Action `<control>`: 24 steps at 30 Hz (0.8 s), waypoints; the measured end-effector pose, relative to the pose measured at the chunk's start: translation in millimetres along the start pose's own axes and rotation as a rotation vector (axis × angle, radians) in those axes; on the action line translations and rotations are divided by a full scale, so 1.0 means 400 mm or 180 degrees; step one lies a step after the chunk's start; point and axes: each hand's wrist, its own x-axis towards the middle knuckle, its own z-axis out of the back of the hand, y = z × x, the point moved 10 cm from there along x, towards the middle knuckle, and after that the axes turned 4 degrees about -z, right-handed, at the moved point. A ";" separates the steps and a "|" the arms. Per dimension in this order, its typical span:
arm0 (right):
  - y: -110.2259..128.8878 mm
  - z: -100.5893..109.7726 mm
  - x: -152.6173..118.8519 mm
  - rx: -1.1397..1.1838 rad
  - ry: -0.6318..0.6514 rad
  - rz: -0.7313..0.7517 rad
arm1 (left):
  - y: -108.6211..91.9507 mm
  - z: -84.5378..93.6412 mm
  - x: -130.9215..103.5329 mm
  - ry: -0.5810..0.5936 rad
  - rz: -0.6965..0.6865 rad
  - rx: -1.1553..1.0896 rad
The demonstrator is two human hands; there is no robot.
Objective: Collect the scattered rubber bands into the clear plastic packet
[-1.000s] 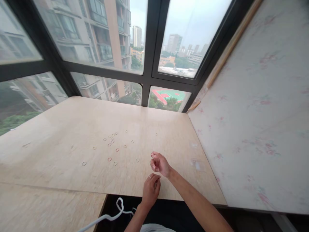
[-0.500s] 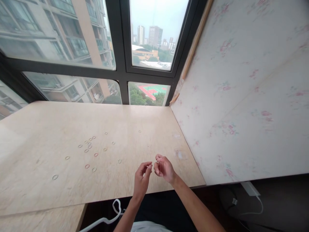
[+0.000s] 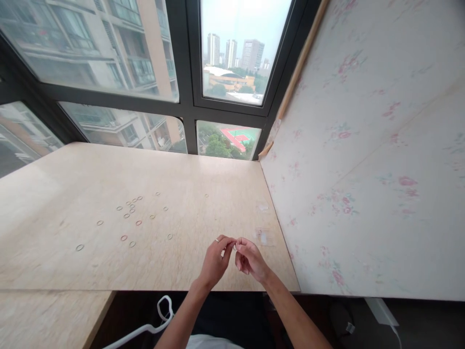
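Note:
Above the front right part of the marble-patterned sill, my two hands meet at the fingertips. A small, thin, pale ring (image 3: 235, 246) shows between them. My right hand (image 3: 252, 259) pinches it between thumb and forefinger, the other fingers curled in. Thumb and fingertips of my left hand (image 3: 217, 259) are pressed together at the same loop; their exact hold is partly hidden. A light band (image 3: 217, 240) circles a finger of my left hand. Farther left, several thin loops lie scattered flat, among them a red ring (image 3: 124, 238) and a dark green ring (image 3: 80, 247).
Small clear plastic bags (image 3: 265, 236) lie on the sill (image 3: 189, 266) by the flowered wall (image 3: 348, 160). One pale ring (image 3: 207, 196) lies apart toward the dark-framed window (image 3: 227, 111). A white tube-like item (image 3: 148, 328) is below the front edge.
My left hand has moved up and right, so its fingertips now meet my right hand at the ring. The view has shifted slightly. The scattered loops lie as before.

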 end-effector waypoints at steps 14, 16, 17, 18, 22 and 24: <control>-0.040 0.077 -0.021 -0.0062 0.0071 -0.0191 | 0.021 -0.066 -0.043 0.0167 0.0388 0.0368; -0.041 0.110 -0.024 -0.0086 -0.0037 -0.0207 | 0.041 -0.071 -0.059 0.0217 0.0441 0.0384; -0.038 0.133 -0.025 -0.0117 -0.0149 -0.0210 | 0.056 -0.072 -0.069 0.0219 0.0481 0.0422; -0.033 0.160 -0.027 -0.0164 -0.0291 -0.0202 | 0.074 -0.071 -0.082 0.0208 0.0535 0.0468; 0.011 0.266 -0.034 -0.0420 -0.0836 -0.0077 | 0.148 -0.064 -0.134 0.0040 0.0729 0.0628; 0.037 0.308 -0.033 -0.0551 -0.1032 0.0010 | 0.168 -0.064 -0.148 -0.0054 0.0720 0.0676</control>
